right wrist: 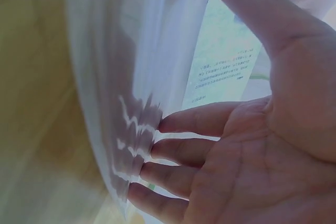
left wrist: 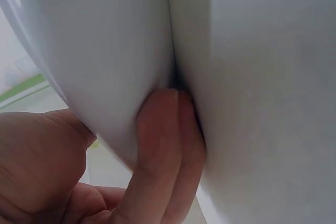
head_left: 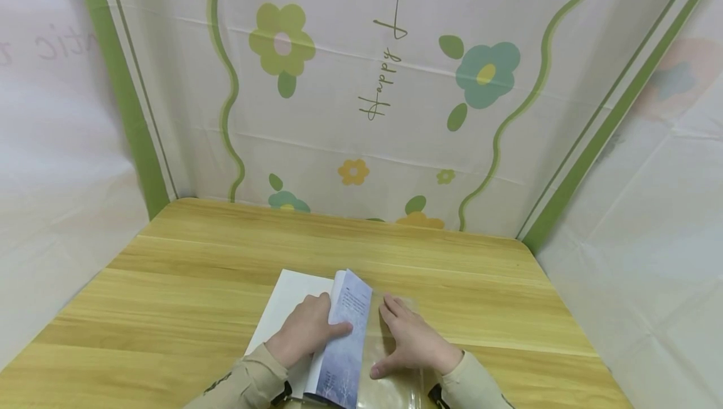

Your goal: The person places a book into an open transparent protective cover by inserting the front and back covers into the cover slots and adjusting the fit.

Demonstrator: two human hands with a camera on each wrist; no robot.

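- Blue-violet printed book cover (head_left: 346,362), the landmark for this figure: raised and curled along its left side, it bears small lines of text near its far end and pale bare trees near its close end. It lies between the two hands, above the tabletop.
- White page (head_left: 285,299): lies flat to the left of the cover, partly hidden by the left hand.
- Left hand (head_left: 305,329): grips the cover at its left side. The thumb presses on the printed face; in the left wrist view, fingers reach behind it, between two white surfaces.
- Clear plastic sleeve (head_left: 391,393): spreads just to the right of the cover, glossy and wrinkled; whether the two are joined cannot be told.
- Right hand (head_left: 417,341): to the right of the cover, with fingers extended and thumb held wide of them; the fingertips touch the sleeve.
- Wood-grain tabletop (head_left: 214,271): extends beneath and around the cover.
- White floral curtain (head_left: 339,114): hangs beyond the cover, lettered "Happy Life".
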